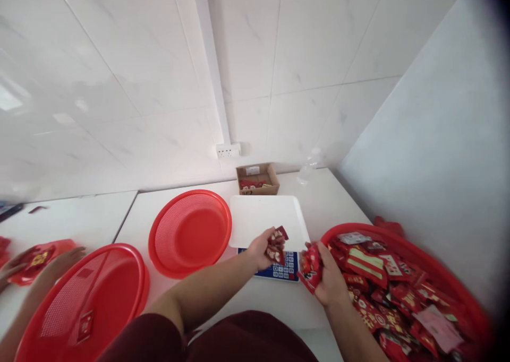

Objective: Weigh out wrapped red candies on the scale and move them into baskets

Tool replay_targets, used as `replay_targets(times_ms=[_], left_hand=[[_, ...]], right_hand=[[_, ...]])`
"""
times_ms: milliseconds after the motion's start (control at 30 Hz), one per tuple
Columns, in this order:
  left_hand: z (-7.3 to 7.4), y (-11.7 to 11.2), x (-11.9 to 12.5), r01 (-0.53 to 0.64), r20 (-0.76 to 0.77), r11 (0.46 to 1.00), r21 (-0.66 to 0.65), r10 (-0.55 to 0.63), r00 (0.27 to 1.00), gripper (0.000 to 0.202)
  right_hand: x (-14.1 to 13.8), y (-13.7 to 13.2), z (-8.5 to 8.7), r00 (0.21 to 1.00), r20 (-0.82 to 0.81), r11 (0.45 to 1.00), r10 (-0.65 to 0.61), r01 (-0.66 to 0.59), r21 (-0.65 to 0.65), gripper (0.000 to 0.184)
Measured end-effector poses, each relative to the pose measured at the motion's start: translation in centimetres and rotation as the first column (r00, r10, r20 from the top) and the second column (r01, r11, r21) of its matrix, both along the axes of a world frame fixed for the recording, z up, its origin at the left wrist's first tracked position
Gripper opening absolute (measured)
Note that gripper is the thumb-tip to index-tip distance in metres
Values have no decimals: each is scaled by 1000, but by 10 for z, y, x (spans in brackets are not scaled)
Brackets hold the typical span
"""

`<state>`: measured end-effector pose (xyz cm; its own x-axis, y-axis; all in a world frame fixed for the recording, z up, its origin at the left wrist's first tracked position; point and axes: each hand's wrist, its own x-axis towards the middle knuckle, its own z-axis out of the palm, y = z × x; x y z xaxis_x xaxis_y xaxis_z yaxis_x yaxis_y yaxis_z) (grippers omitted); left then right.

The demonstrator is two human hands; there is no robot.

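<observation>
My left hand point(261, 249) is closed around a few small dark red packets point(276, 245), above the near edge of a white weighing scale point(263, 213). A little to the right, my right hand point(330, 278) grips red packets point(311, 266) with white lettering; how many I cannot tell. Below my hands shows the scale's blue keypad point(281, 269), partly covered by the left hand. Beside my right forearm a big red basin point(432, 256) is heaped with mostly red packets point(382, 309) of several sizes.
A red mesh basket point(159, 229) stands left of the scale; a nearer one point(137, 261) holds one small packet point(85, 326). Behind the scale are a cardboard box point(271, 188) with red packets and a clear bottle point(308, 166). At far left, another person's hands point(67, 258) touch a red bag point(40, 261).
</observation>
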<state>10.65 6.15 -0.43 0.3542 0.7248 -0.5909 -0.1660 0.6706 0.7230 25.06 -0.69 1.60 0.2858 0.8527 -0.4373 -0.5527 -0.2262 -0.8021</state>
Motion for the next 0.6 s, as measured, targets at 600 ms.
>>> replay_targets(times_ms=[600], left_hand=[[20, -71, -76, -243, 540, 938, -246, 341, 769, 50]], right_hand=[[-106, 0, 4, 116, 979, 587, 169, -809, -5, 67]])
